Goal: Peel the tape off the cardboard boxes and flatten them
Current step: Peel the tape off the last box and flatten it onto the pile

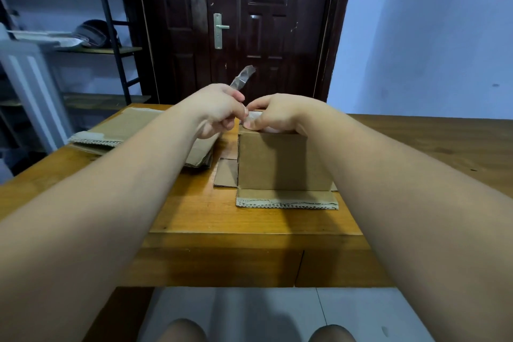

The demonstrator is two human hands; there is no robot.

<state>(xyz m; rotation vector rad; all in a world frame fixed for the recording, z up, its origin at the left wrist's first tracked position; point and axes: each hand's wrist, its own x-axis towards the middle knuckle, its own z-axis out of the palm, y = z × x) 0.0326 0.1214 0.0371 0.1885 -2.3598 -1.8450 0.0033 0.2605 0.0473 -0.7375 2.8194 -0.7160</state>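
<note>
A brown cardboard box (pixel 280 164) stands upright on the wooden table (pixel 200 211), with its lower flaps spread flat on the table at the front and left. My left hand (pixel 219 110) pinches a strip of clear tape (pixel 243 77) that sticks up and away from the box's top. My right hand (pixel 273 114) rests on the top edge of the box, fingers pressed down beside the tape's root. The top of the box is mostly hidden by my hands.
A stack of flattened cardboard (pixel 130 130) lies on the table to the left of the box. Behind the table are a dark door (pixel 249 22) and a metal shelf rack (pixel 105 36) at left. The table's near edge is close to my knees.
</note>
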